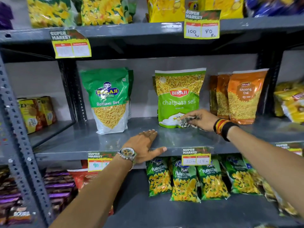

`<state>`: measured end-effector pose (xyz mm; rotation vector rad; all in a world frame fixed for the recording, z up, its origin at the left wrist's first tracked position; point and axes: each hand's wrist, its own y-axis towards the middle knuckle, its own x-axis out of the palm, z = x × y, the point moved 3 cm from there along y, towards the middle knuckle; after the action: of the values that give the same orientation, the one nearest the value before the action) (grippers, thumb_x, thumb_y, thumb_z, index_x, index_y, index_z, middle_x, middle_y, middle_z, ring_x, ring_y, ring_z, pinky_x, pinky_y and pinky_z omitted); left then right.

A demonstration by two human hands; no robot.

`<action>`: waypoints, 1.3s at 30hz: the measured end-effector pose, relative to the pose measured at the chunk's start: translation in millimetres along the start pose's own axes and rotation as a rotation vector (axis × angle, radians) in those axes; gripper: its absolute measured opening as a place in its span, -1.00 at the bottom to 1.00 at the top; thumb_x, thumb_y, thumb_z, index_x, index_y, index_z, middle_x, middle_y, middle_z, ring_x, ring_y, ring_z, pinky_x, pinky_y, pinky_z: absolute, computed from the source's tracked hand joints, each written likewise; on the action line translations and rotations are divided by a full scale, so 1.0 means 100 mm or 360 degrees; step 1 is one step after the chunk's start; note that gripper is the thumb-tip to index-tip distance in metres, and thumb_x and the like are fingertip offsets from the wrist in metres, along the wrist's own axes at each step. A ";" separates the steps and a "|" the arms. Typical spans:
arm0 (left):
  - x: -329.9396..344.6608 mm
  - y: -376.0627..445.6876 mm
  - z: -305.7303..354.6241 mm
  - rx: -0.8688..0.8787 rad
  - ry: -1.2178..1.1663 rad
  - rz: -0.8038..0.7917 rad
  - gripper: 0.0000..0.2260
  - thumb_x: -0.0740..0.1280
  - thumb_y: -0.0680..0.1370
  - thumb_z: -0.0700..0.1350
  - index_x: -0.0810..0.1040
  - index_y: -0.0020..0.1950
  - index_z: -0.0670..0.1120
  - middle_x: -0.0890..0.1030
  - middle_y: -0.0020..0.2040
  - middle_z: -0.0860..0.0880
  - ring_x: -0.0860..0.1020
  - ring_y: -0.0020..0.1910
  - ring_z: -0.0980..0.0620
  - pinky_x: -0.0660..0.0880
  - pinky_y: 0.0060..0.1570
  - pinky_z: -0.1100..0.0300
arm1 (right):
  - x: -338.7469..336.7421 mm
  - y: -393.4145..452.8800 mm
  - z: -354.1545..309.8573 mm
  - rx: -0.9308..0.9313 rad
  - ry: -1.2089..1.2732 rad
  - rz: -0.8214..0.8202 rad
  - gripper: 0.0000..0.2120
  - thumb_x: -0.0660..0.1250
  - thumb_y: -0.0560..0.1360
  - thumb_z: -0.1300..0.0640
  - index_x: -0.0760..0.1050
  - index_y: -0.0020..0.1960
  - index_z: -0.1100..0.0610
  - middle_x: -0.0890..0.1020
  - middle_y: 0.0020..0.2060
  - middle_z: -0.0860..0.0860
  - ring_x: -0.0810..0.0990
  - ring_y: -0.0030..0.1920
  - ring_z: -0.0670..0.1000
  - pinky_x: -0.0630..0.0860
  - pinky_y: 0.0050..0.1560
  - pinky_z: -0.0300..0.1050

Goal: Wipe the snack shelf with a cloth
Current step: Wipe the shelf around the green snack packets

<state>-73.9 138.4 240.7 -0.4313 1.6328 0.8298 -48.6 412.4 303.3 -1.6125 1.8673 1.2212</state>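
Note:
The grey metal snack shelf (102, 139) runs across the middle of the view. My left hand (144, 143), with a watch on the wrist, lies flat and open on the shelf's front edge, thumb over the lip. My right hand (201, 120) is shut on a crumpled patterned cloth (186, 123) and presses it down at the foot of the green Chatpata Sev bag (178, 96). The cloth touches both the shelf surface and the bag's lower right corner.
A green Ratlami Sev bag (110, 99) stands left of my hands. Orange Moong Dal bags (241, 96) stand to the right. Puffcorn packs (184, 181) fill the shelf below. Price tags (195, 156) hang on the shelf edges. A perforated steel upright (21, 139) stands at the left.

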 end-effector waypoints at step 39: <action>0.02 -0.33 -0.75 -0.0109 0.0106 -0.0043 0.00 -0.17 0.42 0.60 0.15 0.65 -0.03 0.25 0.63 -0.03 0.27 0.57 -0.01 0.22 0.54 0.03 | 0.83 0.60 -0.68 -0.0225 -0.0249 0.0114 -0.63 0.24 0.47 0.31 0.65 0.12 -0.02 0.68 0.15 0.02 0.60 0.20 0.09 0.52 0.16 -0.14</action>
<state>-103.7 62.8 233.8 -0.5329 1.6596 0.8614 -109.8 305.8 299.0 -1.4828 1.7903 1.4949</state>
